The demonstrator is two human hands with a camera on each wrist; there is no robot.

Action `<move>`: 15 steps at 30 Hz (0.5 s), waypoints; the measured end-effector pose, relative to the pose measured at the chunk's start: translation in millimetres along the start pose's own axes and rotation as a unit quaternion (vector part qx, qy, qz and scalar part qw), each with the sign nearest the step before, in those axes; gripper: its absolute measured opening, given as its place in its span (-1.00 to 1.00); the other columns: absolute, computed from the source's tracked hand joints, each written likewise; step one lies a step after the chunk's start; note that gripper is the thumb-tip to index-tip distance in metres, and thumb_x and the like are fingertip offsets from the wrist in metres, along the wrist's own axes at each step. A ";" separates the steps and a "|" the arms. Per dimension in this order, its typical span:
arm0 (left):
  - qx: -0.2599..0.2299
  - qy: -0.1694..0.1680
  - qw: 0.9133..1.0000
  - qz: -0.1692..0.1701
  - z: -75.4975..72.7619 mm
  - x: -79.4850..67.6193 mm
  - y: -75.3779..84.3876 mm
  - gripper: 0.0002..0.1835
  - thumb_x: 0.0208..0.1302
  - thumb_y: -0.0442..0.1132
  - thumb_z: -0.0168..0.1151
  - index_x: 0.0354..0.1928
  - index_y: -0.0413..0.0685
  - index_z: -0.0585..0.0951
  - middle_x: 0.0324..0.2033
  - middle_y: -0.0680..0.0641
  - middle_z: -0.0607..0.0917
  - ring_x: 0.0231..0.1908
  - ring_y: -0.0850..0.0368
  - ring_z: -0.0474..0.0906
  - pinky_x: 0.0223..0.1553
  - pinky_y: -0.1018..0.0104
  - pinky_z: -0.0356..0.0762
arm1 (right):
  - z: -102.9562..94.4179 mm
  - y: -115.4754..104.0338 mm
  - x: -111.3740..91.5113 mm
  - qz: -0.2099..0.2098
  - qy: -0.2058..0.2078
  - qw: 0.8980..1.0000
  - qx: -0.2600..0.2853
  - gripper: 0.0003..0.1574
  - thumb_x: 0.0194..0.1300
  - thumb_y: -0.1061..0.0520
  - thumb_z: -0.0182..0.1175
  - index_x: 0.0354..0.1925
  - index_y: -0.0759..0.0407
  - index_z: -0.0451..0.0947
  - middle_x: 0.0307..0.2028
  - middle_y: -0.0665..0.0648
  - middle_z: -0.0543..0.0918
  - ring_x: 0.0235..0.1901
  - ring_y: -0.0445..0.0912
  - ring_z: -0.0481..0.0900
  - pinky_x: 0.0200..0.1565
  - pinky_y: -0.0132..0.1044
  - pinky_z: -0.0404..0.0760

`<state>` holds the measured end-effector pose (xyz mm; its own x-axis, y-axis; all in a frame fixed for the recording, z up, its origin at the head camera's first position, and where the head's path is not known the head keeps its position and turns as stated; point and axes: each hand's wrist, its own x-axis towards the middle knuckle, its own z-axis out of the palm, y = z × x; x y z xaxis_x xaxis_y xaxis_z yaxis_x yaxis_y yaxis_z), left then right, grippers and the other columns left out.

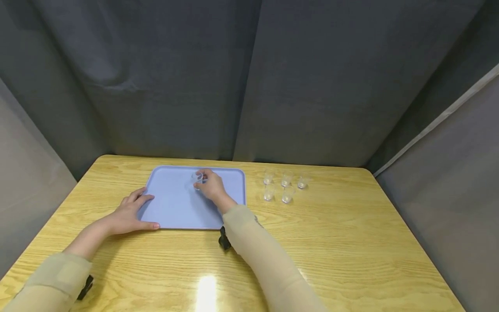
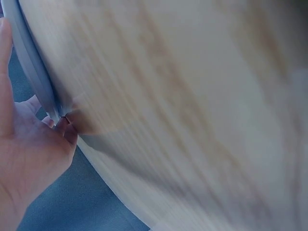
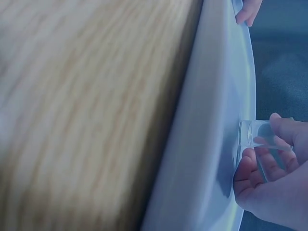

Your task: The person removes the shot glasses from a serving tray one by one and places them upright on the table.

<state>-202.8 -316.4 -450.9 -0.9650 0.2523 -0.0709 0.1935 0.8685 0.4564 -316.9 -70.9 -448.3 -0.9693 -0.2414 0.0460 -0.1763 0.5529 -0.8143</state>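
My right hand [image 1: 212, 184] holds a small clear shot glass [image 1: 196, 177] over the back middle of the light blue tray [image 1: 175, 208]. In the right wrist view, the thumb and fingers of that hand [image 3: 274, 178] are around the shot glass [image 3: 248, 134], whose thick base is at the tray's surface. Another clear edge shows between the fingers; I cannot tell whether it belongs to a second glass. My left hand [image 1: 130, 214] rests spread at the tray's front left corner, its thumb along the front edge and its fingers by the left side.
Several more clear shot glasses [image 1: 287, 195] stand in two rows on the wooden table [image 1: 331, 242], right of the tray. Dark grey curtains [image 1: 175, 86] hang behind the table, and lighter panels [image 1: 460, 173] flank it.
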 end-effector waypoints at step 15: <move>-0.003 -0.005 1.000 -0.002 -1.1 -0.1 0.1 0.11 -0.10 0.33 0.36 0.35 -0.24 0.20 0.40 -0.38 -0.11 0.30 -0.46 -0.12 0.11 -0.45 0.09 | -22.7 -2.2 -9.6 -0.015 -0.025 0.999 -0.015 -0.58 0.19 0.14 0.31 0.05 0.08 0.55 -0.07 0.09 0.61 -0.04 -0.06 0.55 -0.11 -0.32 0.53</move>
<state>-202.9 -316.8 -449.8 -0.9640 0.2527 -0.0821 0.1879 0.8668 0.4619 -311.2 -51.7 -433.8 -0.9540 -0.2971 0.0415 -0.2114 0.5676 -0.7957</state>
